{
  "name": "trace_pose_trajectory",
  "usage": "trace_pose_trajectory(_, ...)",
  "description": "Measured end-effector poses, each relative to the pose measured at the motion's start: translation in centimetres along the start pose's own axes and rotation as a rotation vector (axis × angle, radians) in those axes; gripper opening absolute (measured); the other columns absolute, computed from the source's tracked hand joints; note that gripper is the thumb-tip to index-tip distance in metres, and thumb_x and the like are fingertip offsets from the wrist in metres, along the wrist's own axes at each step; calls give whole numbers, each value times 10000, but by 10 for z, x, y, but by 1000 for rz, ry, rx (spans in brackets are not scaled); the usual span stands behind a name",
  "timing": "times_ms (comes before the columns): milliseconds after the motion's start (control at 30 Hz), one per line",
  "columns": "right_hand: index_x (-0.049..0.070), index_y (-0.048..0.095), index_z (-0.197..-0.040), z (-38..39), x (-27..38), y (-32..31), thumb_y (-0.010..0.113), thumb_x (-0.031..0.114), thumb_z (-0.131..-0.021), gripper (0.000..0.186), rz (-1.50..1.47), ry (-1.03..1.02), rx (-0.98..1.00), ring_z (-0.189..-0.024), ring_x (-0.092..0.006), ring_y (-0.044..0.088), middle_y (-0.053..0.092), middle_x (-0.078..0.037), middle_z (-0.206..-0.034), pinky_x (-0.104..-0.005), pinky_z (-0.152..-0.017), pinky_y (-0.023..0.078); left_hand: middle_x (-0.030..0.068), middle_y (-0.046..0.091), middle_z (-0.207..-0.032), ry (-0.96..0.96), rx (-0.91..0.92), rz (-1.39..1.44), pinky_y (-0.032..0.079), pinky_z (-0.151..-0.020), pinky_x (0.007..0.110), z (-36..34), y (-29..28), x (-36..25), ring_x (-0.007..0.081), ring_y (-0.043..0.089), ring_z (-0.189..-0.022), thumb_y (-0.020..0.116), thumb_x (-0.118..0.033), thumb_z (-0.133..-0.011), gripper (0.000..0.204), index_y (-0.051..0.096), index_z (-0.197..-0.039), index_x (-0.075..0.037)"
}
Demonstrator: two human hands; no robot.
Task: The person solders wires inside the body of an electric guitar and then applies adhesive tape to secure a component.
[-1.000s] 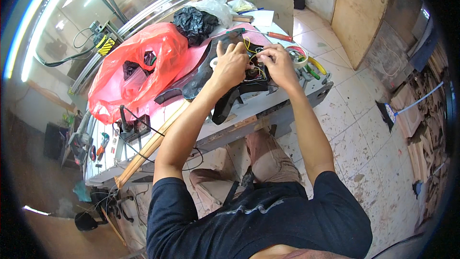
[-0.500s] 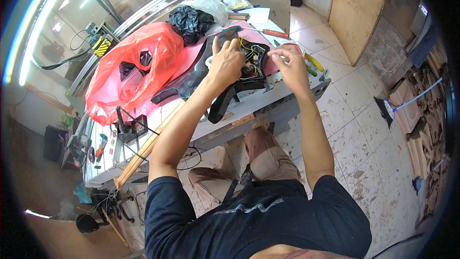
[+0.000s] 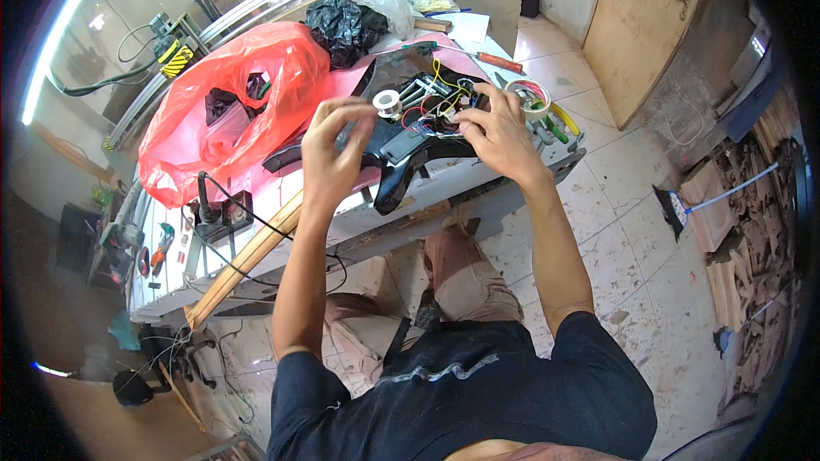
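Observation:
On the bench lies a black, shaped shell (image 3: 395,195) with red, blue and yellow wires (image 3: 440,111) and small metal parts in its hollow. My left hand (image 3: 337,141) is raised over the shell's left side, left of a white spool (image 3: 386,103), fingers curled toward the thumb; anything between them is too small to make out. My right hand (image 3: 500,137) is at the right end of the wiring, fingertips bent onto it, what they grip partly hidden. A roll of tape (image 3: 536,107), a red-handled screwdriver (image 3: 500,61) and yellow-handled pliers (image 3: 568,119) lie just beyond it.
A red plastic bag (image 3: 179,162) covers the bench's left part, with a black bag (image 3: 342,30) behind. A wooden strip (image 3: 248,265) and black cable (image 3: 273,230) cross the near left. A broom (image 3: 675,205) and wood scraps (image 3: 717,205) are on the right-hand floor.
My left hand has moved down and left off the shell's middle, uncovering the spool and wiring. My right hand moved away rightward, then came back to the wires.

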State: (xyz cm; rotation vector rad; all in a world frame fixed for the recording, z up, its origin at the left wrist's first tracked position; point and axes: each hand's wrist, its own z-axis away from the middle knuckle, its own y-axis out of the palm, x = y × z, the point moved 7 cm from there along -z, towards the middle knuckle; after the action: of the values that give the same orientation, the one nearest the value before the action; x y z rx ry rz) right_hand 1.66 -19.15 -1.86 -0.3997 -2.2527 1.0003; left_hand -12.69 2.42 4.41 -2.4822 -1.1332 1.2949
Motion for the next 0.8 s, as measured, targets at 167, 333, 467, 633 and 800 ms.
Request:
trace_pose_trajectory(167,203,815,-1150,12,-8,3,671,302,-966,255,-145,-15,104,-1404,-387,374,482,-160,-1520,-498,-1207,261,139,687,-1143,-142,-127,124,487,-996,342,72,-21,5,233,639,-1119,705,-13,-927,153,762,-1069,2)
trace_pose_trajectory(333,152,803,-1154,7,-22,-13,665,191,-975,229,-319,-44,-30,-1306,-313,513,579,-142,-1416,-413,-1127,389,146,666,-1179,-293,-308,261,508,-985,345,129,-39,10,226,644,-1105,681,30,-944,137,749,-1064,25)
trace_pose_trajectory(467,44,775,-1115,-3,-44,-38,608,41,-973,219,-405,115,-241,-1023,-181,662,710,-81,-1157,-295,-884,521,152,679,-1125,-289,-316,290,515,-1002,386,146,-46,4,240,667,-1058,679,20,-933,127,751,-1038,24)
trace_pose_trajectory(633,-17,748,-1102,-9,-47,-47,568,-12,-965,226,-473,233,-280,-879,-116,636,708,-51,-1029,-263,-807,500,157,704,-964,-197,-242,307,529,-1012,477,132,-37,-3,267,693,-983,700,-82,-858,131,755,-914,23)
trace_pose_trajectory(800,-29,751,-1026,-21,-37,-43,562,-55,-930,213,-391,216,-165,-879,-154,673,714,-83,-928,-293,-798,521,150,704,-861,-109,-172,437,561,-820,425,99,-22,-8,277,697,-832,714,-191,-810,210,753,-818,16)
